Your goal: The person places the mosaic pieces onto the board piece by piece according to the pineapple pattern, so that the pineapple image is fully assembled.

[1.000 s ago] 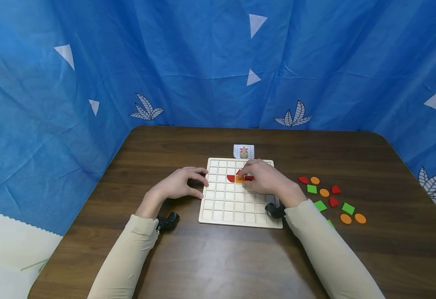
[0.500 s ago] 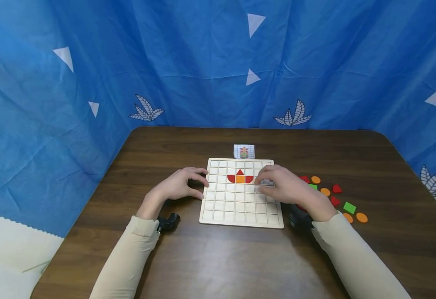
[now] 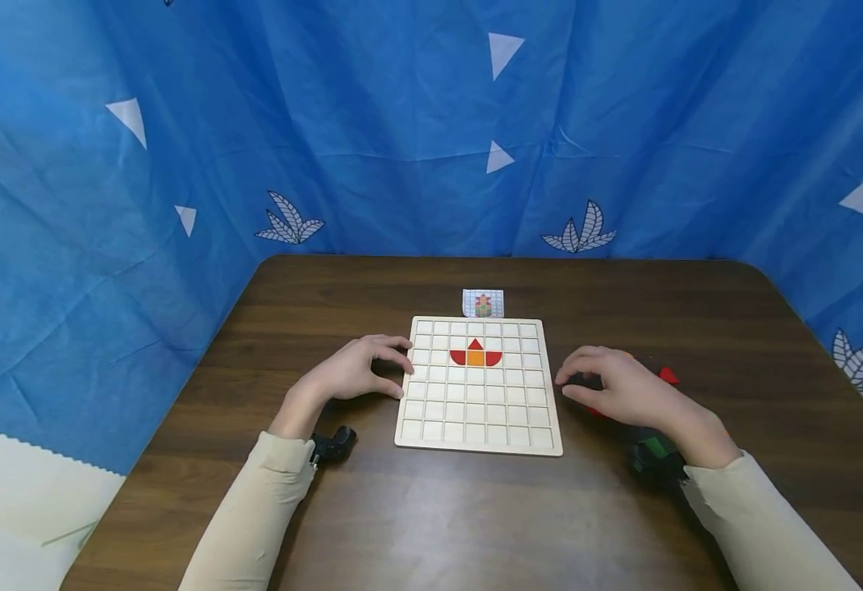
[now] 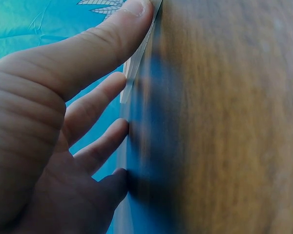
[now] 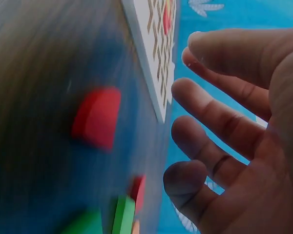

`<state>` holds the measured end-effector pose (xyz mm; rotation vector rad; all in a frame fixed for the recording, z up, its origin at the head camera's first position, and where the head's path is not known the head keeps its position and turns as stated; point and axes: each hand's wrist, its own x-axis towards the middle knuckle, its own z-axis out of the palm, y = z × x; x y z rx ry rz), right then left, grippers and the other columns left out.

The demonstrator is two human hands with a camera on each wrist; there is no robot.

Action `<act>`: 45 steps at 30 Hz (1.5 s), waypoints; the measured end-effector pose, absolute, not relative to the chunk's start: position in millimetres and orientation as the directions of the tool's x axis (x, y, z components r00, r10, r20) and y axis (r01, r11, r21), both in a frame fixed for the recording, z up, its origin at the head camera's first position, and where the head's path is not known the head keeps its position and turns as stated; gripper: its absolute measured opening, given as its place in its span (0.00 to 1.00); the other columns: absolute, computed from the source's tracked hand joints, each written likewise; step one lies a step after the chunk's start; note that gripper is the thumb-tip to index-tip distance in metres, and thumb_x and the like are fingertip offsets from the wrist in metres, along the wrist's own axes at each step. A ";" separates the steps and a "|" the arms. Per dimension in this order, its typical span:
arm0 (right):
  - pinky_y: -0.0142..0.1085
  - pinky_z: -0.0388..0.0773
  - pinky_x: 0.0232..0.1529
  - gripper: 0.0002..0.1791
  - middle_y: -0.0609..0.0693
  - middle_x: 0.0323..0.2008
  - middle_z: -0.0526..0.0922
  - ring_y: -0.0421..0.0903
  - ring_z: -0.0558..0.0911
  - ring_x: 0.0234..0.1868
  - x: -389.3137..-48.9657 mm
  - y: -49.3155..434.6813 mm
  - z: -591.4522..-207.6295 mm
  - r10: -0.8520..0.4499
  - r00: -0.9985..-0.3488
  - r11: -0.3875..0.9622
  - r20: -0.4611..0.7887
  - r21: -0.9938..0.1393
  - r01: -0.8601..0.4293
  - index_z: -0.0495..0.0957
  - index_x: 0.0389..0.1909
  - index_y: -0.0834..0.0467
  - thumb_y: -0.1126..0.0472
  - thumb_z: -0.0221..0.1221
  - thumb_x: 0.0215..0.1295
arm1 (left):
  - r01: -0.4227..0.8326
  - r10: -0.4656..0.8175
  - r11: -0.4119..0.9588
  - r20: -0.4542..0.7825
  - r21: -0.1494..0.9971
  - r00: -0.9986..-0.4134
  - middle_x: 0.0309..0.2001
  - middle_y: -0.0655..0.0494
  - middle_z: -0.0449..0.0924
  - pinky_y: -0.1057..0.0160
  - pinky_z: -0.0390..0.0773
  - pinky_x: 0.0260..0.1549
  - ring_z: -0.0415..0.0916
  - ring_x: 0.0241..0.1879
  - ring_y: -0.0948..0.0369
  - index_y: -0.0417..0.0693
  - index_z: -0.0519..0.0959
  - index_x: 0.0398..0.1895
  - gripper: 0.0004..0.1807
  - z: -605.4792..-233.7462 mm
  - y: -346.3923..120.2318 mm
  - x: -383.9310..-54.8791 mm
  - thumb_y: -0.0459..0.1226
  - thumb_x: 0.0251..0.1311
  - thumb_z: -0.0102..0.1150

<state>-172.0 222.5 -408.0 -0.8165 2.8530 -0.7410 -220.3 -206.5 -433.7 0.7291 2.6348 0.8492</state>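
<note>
A pale gridded board point(image 3: 475, 412) lies on the table in the head view. Set in its squares are a red triangle point(image 3: 475, 345), an orange square point(image 3: 475, 359) below it, and a red quarter-round piece on each side. My left hand point(image 3: 360, 367) rests at the board's left edge, thumb and fingertips right at the rim. Beyond the right edge, my right hand point(image 3: 626, 390) hovers over the loose pieces, its fingers loosely bent and nothing between them. In the right wrist view a red quarter-round piece point(image 5: 97, 117) lies below those fingers.
A small card point(image 3: 483, 303) with a coloured grid pattern lies behind the board. Green pieces point(image 5: 123, 214) and another red one point(image 5: 138, 187) show in the right wrist view; the right hand and forearm hide most loose pieces from the head. A blue curtain point(image 3: 401, 123) hangs behind the table.
My right hand has left the orange square in the board and moved right, off the board to above the loose pieces. My left hand has stayed at the edge.
</note>
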 end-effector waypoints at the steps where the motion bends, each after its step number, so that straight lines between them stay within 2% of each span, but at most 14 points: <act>1: 0.47 0.85 0.50 0.08 0.44 0.47 0.85 0.46 0.82 0.48 -170.9 227.0 -407.8 -0.513 -0.857 0.740 0.055 -0.477 -0.474 0.87 0.44 0.46 0.60 0.70 0.66 | 0.379 0.542 0.699 -0.104 0.606 -0.834 0.72 0.59 0.72 0.44 0.63 0.75 0.60 0.77 0.51 0.64 0.88 0.47 0.16 -434.1 -206.8 -220.4 0.46 0.54 0.79; 4: 0.44 0.85 0.47 0.08 0.44 0.47 0.85 0.45 0.82 0.47 -168.7 240.7 -405.3 -0.488 -0.870 0.750 0.070 -0.477 -0.458 0.87 0.45 0.47 0.59 0.69 0.67 | 0.379 0.542 0.697 -0.101 0.609 -0.834 0.72 0.59 0.72 0.44 0.63 0.74 0.60 0.77 0.50 0.64 0.88 0.48 0.17 -434.4 -207.2 -221.0 0.46 0.54 0.78; 6: 0.39 0.83 0.41 0.08 0.46 0.48 0.85 0.45 0.81 0.46 -167.3 249.1 -402.8 -0.465 -0.883 0.762 0.070 -0.476 -0.439 0.87 0.46 0.48 0.58 0.69 0.67 | 0.378 0.541 0.696 -0.100 0.610 -0.835 0.72 0.59 0.72 0.43 0.64 0.74 0.60 0.77 0.50 0.64 0.88 0.48 0.17 -434.3 -207.2 -221.5 0.46 0.54 0.78; 10: 0.32 0.75 0.30 0.09 0.48 0.47 0.85 0.42 0.76 0.37 -162.8 261.7 -400.4 -0.426 -0.903 0.787 0.048 -0.472 -0.397 0.86 0.47 0.50 0.59 0.69 0.67 | 0.369 0.541 0.693 -0.108 0.619 -0.834 0.73 0.59 0.72 0.42 0.64 0.74 0.59 0.77 0.50 0.64 0.88 0.49 0.17 -433.0 -206.5 -220.9 0.47 0.54 0.78; 13: 0.31 0.71 0.26 0.10 0.48 0.45 0.85 0.41 0.72 0.30 -157.4 265.4 -401.2 -0.416 -0.909 0.792 0.022 -0.482 -0.374 0.86 0.47 0.50 0.60 0.69 0.66 | 0.363 0.538 0.696 -0.114 0.619 -0.835 0.73 0.59 0.72 0.42 0.63 0.74 0.59 0.77 0.50 0.65 0.88 0.49 0.17 -433.3 -206.3 -220.6 0.47 0.54 0.78; 16: 0.32 0.74 0.30 0.11 0.45 0.45 0.85 0.40 0.74 0.32 -152.1 265.5 -405.1 -0.433 -0.901 0.796 0.026 -0.459 -0.396 0.86 0.46 0.48 0.60 0.72 0.63 | 0.367 0.539 0.696 -0.111 0.617 -0.835 0.73 0.59 0.72 0.42 0.63 0.74 0.59 0.77 0.50 0.65 0.88 0.49 0.17 -433.1 -206.4 -220.5 0.47 0.54 0.78; 21: 0.34 0.81 0.38 0.15 0.43 0.47 0.86 0.40 0.79 0.41 -145.1 262.3 -414.3 -0.490 -0.871 0.783 0.040 -0.419 -0.460 0.86 0.46 0.47 0.61 0.74 0.58 | 0.371 0.540 0.696 -0.108 0.615 -0.835 0.73 0.59 0.72 0.43 0.63 0.75 0.59 0.77 0.50 0.64 0.88 0.48 0.17 -431.4 -206.7 -220.7 0.47 0.54 0.78; 26: 0.33 0.82 0.39 0.19 0.44 0.48 0.86 0.40 0.80 0.41 -142.1 259.0 -418.2 -0.518 -0.855 0.771 0.023 -0.421 -0.478 0.86 0.46 0.48 0.67 0.75 0.56 | 0.371 0.539 0.698 -0.108 0.613 -0.835 0.72 0.59 0.72 0.43 0.62 0.75 0.60 0.77 0.51 0.64 0.88 0.48 0.17 -430.6 -205.9 -220.4 0.47 0.54 0.78; 31: 0.36 0.84 0.42 0.17 0.43 0.47 0.85 0.43 0.82 0.45 -141.5 255.2 -419.5 -0.518 -0.855 0.780 0.011 -0.403 -0.478 0.86 0.46 0.48 0.68 0.73 0.58 | 0.362 0.537 0.698 -0.116 0.618 -0.836 0.73 0.59 0.72 0.43 0.63 0.75 0.59 0.77 0.50 0.64 0.88 0.49 0.17 -432.4 -205.3 -218.9 0.47 0.54 0.78; 38: 0.38 0.82 0.41 0.18 0.44 0.46 0.85 0.41 0.80 0.41 -137.6 247.9 -418.3 -0.512 -0.859 0.797 0.025 -0.360 -0.486 0.85 0.51 0.52 0.65 0.72 0.60 | 0.358 0.529 0.702 -0.115 0.615 -0.841 0.73 0.59 0.72 0.43 0.63 0.74 0.60 0.77 0.51 0.65 0.88 0.49 0.17 -432.9 -206.0 -218.0 0.47 0.54 0.78; 45: 0.32 0.78 0.35 0.20 0.42 0.41 0.81 0.37 0.76 0.38 -134.3 240.3 -420.5 -0.493 -0.870 0.810 0.010 -0.361 -0.463 0.84 0.56 0.55 0.58 0.72 0.63 | 0.360 0.532 0.705 -0.120 0.610 -0.838 0.73 0.59 0.71 0.43 0.63 0.75 0.59 0.77 0.51 0.65 0.88 0.48 0.17 -433.4 -205.1 -219.8 0.46 0.54 0.78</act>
